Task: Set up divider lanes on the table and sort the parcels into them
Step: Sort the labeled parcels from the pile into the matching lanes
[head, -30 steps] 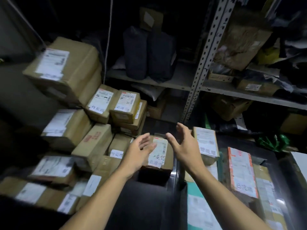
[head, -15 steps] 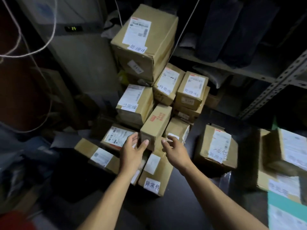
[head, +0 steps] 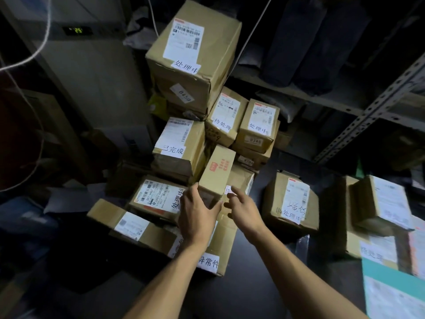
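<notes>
Straight ahead of me in the head view, the narrow box with the red stamp (head: 217,172) leans in the middle of the parcel heap, its long axis running away from me and up. My left hand (head: 197,212) is nearer, fingers laid against its near-left corner with the thumb across the near end; my right hand (head: 243,208) hangs just beside it, fingers loosely spread, gripping nothing (contact there I cannot tell). No dividers show. My hands hide the box's lower end, and the room is dim.

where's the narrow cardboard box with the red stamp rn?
Head view, centre: narrow red-stamped cardboard box leans in the pile, right of the 已完成 box; left hand touches its near end.
</notes>
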Available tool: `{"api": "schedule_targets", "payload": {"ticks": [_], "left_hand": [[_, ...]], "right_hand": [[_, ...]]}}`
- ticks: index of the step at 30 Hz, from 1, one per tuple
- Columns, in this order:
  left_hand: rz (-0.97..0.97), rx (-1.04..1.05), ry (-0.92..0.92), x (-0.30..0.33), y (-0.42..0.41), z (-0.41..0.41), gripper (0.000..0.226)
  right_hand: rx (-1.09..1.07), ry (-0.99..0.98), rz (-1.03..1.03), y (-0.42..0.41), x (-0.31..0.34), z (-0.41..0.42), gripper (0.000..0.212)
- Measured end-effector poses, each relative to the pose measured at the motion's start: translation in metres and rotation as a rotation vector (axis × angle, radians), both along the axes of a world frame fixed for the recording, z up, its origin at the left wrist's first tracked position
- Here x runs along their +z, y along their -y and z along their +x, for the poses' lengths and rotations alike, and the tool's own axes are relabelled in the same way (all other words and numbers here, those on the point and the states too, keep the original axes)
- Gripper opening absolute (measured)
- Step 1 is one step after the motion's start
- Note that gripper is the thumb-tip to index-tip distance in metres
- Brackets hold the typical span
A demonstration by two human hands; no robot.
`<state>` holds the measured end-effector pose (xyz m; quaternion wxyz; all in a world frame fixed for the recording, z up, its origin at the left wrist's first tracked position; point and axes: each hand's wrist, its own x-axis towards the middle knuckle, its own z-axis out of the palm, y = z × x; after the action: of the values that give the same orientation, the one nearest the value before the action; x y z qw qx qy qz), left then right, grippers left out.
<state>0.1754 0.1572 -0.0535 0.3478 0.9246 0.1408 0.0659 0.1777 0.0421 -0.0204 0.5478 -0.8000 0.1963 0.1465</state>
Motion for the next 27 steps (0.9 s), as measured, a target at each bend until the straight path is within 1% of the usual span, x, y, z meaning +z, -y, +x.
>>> {"api": "schedule_targets", "payload": {"ticks": [3,5,7,9,11,14,19,22,23,25,26,27], "left_hand": [[0.063,-0.068,0.133,0.008,0.001,-0.017,0.078],[0.114,-0.138,0.251,0.012,0.003,-0.032,0.079],[0.231,-0.244,0.369,0.013,0.005,-0.045,0.080],[0.331,-0.353,0.434,0.012,0.010,-0.055,0.083],[0.363,-0.427,0.447,0.010,0.018,-0.062,0.086],[0.356,-0.467,0.422,0.012,0.033,-0.071,0.086],[0.314,-0.471,0.370,0.021,0.047,-0.078,0.091],[0.258,-0.454,0.368,0.027,0.048,-0.080,0.094],[0.243,-0.451,0.368,0.027,0.047,-0.081,0.095],[0.212,-0.428,0.370,0.030,0.045,-0.084,0.098],[0.200,-0.411,0.372,0.032,0.044,-0.083,0.099],[0.189,-0.395,0.367,0.034,0.043,-0.083,0.099]], "right_hand": [[-0.135,-0.023,0.170,0.011,0.008,-0.004,0.043],[-0.192,-0.042,0.268,0.020,0.015,-0.011,0.045],[-0.234,-0.047,0.360,0.030,0.024,-0.018,0.045],[-0.219,-0.050,0.404,0.041,0.032,-0.027,0.046],[-0.191,-0.046,0.407,0.049,0.037,-0.037,0.046],[-0.235,-0.048,0.374,0.063,0.036,-0.051,0.036],[-0.256,-0.070,0.400,0.076,0.040,-0.060,0.040],[-0.366,0.026,0.356,0.092,0.043,-0.042,0.039],[-0.423,0.080,0.348,0.101,0.046,-0.028,0.045],[-0.494,0.153,0.401,0.119,0.055,0.007,0.061],[-0.483,0.165,0.404,0.124,0.063,0.023,0.064],[-0.447,0.181,0.362,0.129,0.065,0.040,0.069]]}}
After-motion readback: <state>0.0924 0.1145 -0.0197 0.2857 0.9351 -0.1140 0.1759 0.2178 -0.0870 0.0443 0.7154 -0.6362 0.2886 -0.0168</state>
